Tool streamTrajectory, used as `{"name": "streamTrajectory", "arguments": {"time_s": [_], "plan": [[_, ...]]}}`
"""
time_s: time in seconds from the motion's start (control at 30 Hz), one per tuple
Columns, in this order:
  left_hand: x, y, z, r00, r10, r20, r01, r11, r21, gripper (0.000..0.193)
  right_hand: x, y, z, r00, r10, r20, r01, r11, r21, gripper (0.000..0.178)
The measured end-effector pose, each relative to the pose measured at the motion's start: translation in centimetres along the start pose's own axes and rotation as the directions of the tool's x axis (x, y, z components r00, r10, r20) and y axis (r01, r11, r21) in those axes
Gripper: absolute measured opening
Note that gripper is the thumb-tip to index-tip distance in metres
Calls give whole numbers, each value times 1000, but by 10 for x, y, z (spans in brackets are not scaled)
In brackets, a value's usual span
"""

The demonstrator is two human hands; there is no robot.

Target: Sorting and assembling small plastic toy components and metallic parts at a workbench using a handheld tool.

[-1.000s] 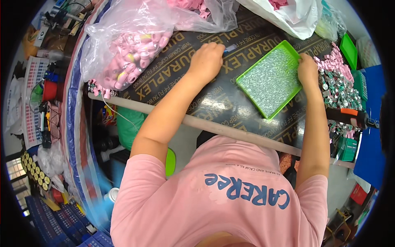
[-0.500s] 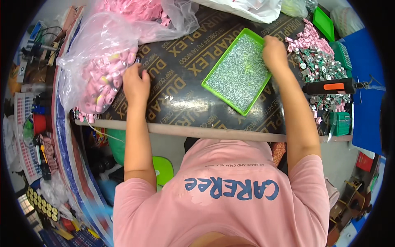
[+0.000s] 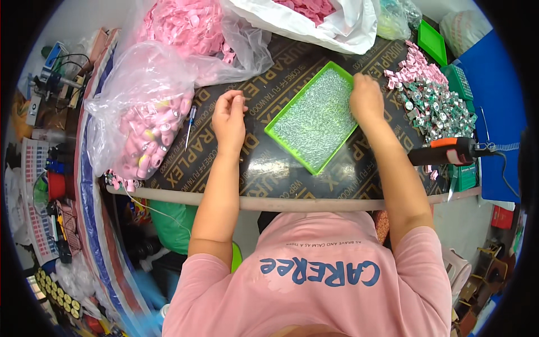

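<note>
A shallow green tray [image 3: 290, 159] filled with many tiny silvery pieces lies tilted on the dark table. At its right edge is my right hand [image 3: 368, 101], fingers curled closed over the rim, which they partly hide. My left hand [image 3: 229, 122] hovers over the table left of the tray, apart from it. Its fingers are loosely bent and nothing shows in them. Farther left lies a slim pen-like tool [image 3: 190, 129], beside a clear plastic bag [image 3: 104, 140] with pink rounded parts [image 3: 147, 147] inside.
Behind are an open bag of pink pieces [image 3: 185, 28] and a white sack [image 3: 353, 36]. At right lie pink pieces [image 3: 418, 70], small green-and-silver parts [image 3: 441, 112] and a black-and-orange corded tool [image 3: 443, 153]. A green lid-like tray [image 3: 431, 42] stands far right.
My left hand has moved right, away from the pen-like tool and the bag. My right hand has slid nearer along the tray's edge. The whole view has shifted slightly.
</note>
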State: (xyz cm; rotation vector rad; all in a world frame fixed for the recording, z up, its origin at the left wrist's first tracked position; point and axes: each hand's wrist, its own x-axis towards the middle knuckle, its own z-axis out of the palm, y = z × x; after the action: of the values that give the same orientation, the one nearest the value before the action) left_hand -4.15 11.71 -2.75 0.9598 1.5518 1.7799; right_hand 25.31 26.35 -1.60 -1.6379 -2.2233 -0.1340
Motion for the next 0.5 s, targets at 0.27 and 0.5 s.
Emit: {"name": "streamTrajectory", "arguments": {"time_s": [0.27,0.5], "plan": [[8,9,-15,994,45,-97,-41,998,48,15,-5,1,-6,999,8,48,-10,999,36,18],[9,9,-12,996,32,-80,-29,999,37,14,0,9,-7,999,20,42,-23,997,80,19]]}}
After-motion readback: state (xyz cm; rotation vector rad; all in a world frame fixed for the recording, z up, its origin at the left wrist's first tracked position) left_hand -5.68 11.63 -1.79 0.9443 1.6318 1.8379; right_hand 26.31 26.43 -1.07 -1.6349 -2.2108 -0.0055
